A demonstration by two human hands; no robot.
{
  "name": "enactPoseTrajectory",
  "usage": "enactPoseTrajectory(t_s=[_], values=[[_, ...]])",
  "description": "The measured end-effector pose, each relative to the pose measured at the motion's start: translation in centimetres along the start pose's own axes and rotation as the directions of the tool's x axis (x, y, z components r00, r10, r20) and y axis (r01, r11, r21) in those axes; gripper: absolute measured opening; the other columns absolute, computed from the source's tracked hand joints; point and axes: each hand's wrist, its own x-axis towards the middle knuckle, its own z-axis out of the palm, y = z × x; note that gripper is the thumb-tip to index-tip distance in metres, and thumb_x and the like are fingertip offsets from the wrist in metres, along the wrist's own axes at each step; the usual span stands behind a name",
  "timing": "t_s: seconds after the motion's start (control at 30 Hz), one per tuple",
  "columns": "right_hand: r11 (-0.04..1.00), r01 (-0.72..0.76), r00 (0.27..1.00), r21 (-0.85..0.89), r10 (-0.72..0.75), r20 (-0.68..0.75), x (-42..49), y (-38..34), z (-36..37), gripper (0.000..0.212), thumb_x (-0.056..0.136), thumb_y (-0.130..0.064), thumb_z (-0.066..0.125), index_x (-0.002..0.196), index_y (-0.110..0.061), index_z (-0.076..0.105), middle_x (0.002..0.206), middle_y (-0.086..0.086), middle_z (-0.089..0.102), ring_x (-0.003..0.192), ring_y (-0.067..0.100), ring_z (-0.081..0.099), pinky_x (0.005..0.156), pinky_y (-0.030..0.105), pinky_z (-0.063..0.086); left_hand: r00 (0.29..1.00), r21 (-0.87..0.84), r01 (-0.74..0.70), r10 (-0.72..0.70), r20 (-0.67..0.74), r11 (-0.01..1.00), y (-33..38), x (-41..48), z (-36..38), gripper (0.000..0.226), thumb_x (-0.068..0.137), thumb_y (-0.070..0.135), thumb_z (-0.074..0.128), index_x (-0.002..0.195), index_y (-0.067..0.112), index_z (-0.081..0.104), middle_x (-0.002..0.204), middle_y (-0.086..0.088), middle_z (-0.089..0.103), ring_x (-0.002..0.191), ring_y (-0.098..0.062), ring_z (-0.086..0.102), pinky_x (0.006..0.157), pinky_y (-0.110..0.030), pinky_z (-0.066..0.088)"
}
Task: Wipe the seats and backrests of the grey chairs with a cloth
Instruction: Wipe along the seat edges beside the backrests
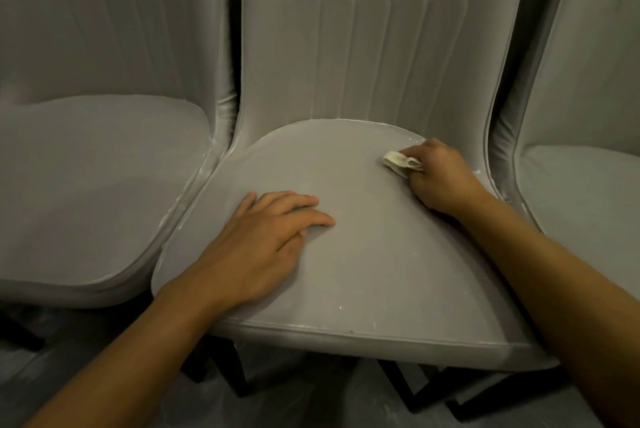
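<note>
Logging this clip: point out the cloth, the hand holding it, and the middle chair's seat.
cloth [398,161], head view, bunched part sticking out of the grip
right hand [441,175], head view, back of the hand
middle chair's seat [367,261], head view, bare cushion

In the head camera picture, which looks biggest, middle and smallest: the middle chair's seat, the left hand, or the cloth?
1. The middle chair's seat, by far the largest.
2. The left hand, resting flat on that seat.
3. The cloth, smallest, though the right hand grips it and hides part.
</note>
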Motion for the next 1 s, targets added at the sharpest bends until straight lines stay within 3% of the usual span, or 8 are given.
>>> enactPoseTrajectory(t_s=[0.1, 0.2, 0.27, 0.5, 0.6, 0.7, 0.87, 1.0], values=[[0.994, 0.102, 0.993, 0.028, -0.104, 0.063, -0.3, -2.3, 0.3, 0.045, 0.084, -0.001, 0.057, 0.124, -0.019, 0.069, 0.11, 0.011, 0.059, 0.104, 0.032, 0.059, 0.089, 0.021, 0.036, 0.998, -0.051, -0.035, 0.032, -0.062, 0.998, -0.4, 0.1, 0.1, 0.045, 0.096, 0.039, 0.031, 0.13, 0.048, 0.059, 0.146, 0.023, 0.047, 0.14, 0.001, 0.032, 0.123, -0.043, 0.019], [0.949, 0.296, 0.944, 0.107, -0.308, 0.121, -4.3, -5.9, 0.5, 0.046, 0.084, -0.002, 0.059, 0.126, -0.02, 0.067, 0.11, 0.004, 0.056, 0.1, 0.024, 0.06, 0.091, 0.02, 0.04, 0.982, -0.15, -0.052, 0.023, -0.186, 0.987, -0.5, 0.3, 0.1, 0.04, 0.095, 0.025, 0.04, 0.124, 0.031, 0.066, 0.136, 0.011, 0.055, 0.13, -0.006, 0.043, 0.114, -0.016, 0.023], [0.904, 0.399, 0.896, 0.156, -0.421, 0.143, -6.7, -8.0, 0.3, 0.046, 0.085, -0.006, 0.06, 0.128, -0.022, 0.066, 0.111, 0.001, 0.054, 0.098, 0.019, 0.059, 0.09, 0.019, 0.042, 0.976, -0.217, -0.029, -0.02, -0.219, 0.976, -0.5, 0.4, -0.1, 0.037, 0.095, 0.022, 0.041, 0.122, 0.028, 0.066, 0.13, 0.011, 0.057, 0.125, -0.006, 0.047, 0.106, -0.006, 0.025], [0.77, 0.535, 0.75, 0.348, -0.623, 0.223, -10.7, -14.3, 0.0, 0.048, 0.084, -0.004, 0.061, 0.128, -0.021, 0.066, 0.119, 0.003, 0.054, 0.103, 0.02, 0.057, 0.092, 0.031, 0.047, 0.97, -0.555, 0.061, -0.181, -0.164, 0.83, -0.1, 0.3, -1.0, 0.029, 0.095, 0.025, 0.044, 0.106, 0.029, 0.071, 0.115, 0.01, 0.07, 0.114, -0.005, 0.062, 0.099, -0.02, 0.045], [0.721, 0.564, 0.711, 0.402, -0.672, 0.208, -10.9, -17.3, 1.3, 0.048, 0.079, 0.001, 0.065, 0.125, -0.013, 0.068, 0.12, 0.009, 0.055, 0.104, 0.023, 0.057, 0.093, 0.029, 0.046, 0.958, -0.722, 0.103, -0.264, -0.114, 0.684, 0.5, 0.3, -2.3, 0.027, 0.099, 0.008, 0.049, 0.103, 0.017, 0.074, 0.111, 0.002, 0.074, 0.106, -0.001, 0.065, 0.092, -0.015, 0.047], [0.726, 0.573, 0.695, 0.381, -0.677, 0.243, -10.9, -17.6, 1.3, 0.048, 0.082, -0.004, 0.067, 0.129, -0.014, 0.065, 0.118, 0.007, 0.053, 0.1, 0.022, 0.056, 0.089, 0.025, 0.044, 0.927, -0.84, 0.071, -0.346, -0.143, 0.537, 0.4, -0.1, -3.0, 0.029, 0.1, 0.0, 0.045, 0.106, 0.009, 0.071, 0.116, -0.006, 0.073, 0.115, -0.01, 0.065, 0.102, -0.019, 0.046], [0.724, 0.567, 0.68, 0.393, -0.681, 0.273, -12.0, -13.0, -1.7, 0.034, 0.091, -0.018, 0.067, 0.125, -0.025, 0.068, 0.116, -0.01, 0.052, 0.098, 0.0, 0.055, 0.086, 0.011, 0.039, 0.96, -0.656, 0.044, -0.213, -0.18, 0.753, 0.6, -0.2, -2.0, 0.022, 0.092, 0.013, 0.058, 0.104, 0.025, 0.072, 0.11, 0.01, 0.073, 0.106, 0.001, 0.064, 0.094, -0.012, 0.044], [0.783, 0.49, 0.74, 0.384, -0.606, 0.292, -13.1, -7.6, -4.1, 0.029, 0.088, -0.027, 0.07, 0.116, -0.034, 0.071, 0.114, -0.017, 0.054, 0.098, 0.002, 0.062, 0.083, 0.023, 0.049, 0.992, -0.36, 0.022, -0.065, -0.109, 0.933, 0.3, -0.5, -1.0, 0.029, 0.088, 0.026, 0.051, 0.105, 0.041, 0.069, 0.122, 0.018, 0.064, 0.12, 0.0, 0.053, 0.107, -0.014, 0.035]])
